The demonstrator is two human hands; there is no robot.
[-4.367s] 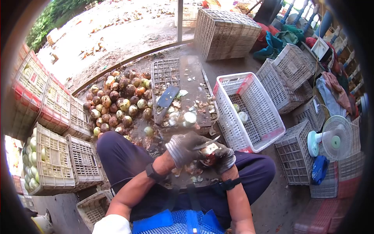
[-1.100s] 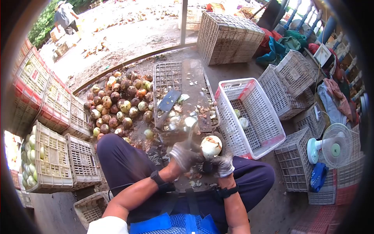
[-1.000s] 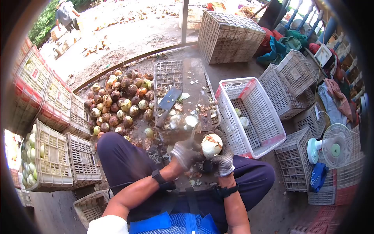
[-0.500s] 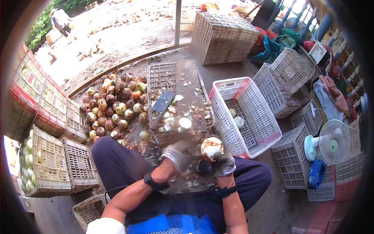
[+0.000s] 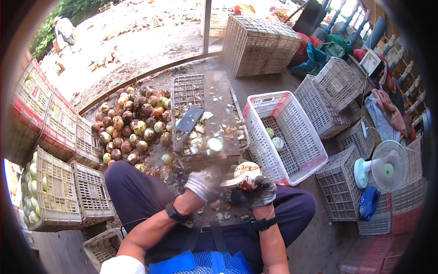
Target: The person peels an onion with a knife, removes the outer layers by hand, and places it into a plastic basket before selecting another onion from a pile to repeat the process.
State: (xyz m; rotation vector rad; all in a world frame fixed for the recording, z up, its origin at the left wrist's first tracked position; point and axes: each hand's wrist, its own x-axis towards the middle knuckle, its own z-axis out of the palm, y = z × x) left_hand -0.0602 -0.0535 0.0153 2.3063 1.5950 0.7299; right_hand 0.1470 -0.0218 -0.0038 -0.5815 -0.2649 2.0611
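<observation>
Onion (image 5: 246, 171): round, pale, brown-patched; hands (image 5: 262, 190) in ribbed fabric gloves (image 5: 199, 185).

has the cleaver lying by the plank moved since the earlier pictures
No: the cleaver keeps the same place and angle beside the plank. Both sit a little differently in the picture only because the whole view has shifted.

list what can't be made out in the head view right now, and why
All in the head view:
Exact finger positions of the left hand: blurred.
Handle of the knife: hidden by the left hand.
Underside of the held onion: covered by the right hand.
Hands of the far person: too small, washed out.
Reddish crates at lower right: cut off by the bottom edge.
</observation>
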